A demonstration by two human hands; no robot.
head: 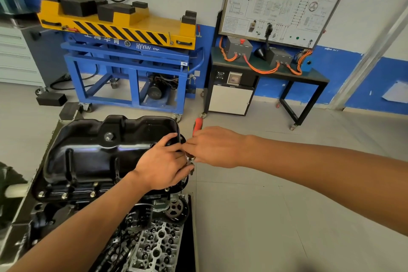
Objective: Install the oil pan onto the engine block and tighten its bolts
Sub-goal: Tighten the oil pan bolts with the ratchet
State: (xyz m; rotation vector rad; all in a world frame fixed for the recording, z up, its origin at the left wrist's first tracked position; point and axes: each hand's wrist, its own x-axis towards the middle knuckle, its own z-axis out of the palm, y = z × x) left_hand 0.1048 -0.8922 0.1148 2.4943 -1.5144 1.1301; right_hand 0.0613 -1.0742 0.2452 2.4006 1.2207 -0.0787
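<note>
— Where is the oil pan (99,150)?
— Black, upside down on the engine block (50,211). My left hand (163,162) curls over its right end; my right hand (213,148) grips a red-handled tool (197,125) just beside it.
— Handling?
— Likely stiff, slick steel; hold its flange. Its hollow faces down, contents unseen.
</note>
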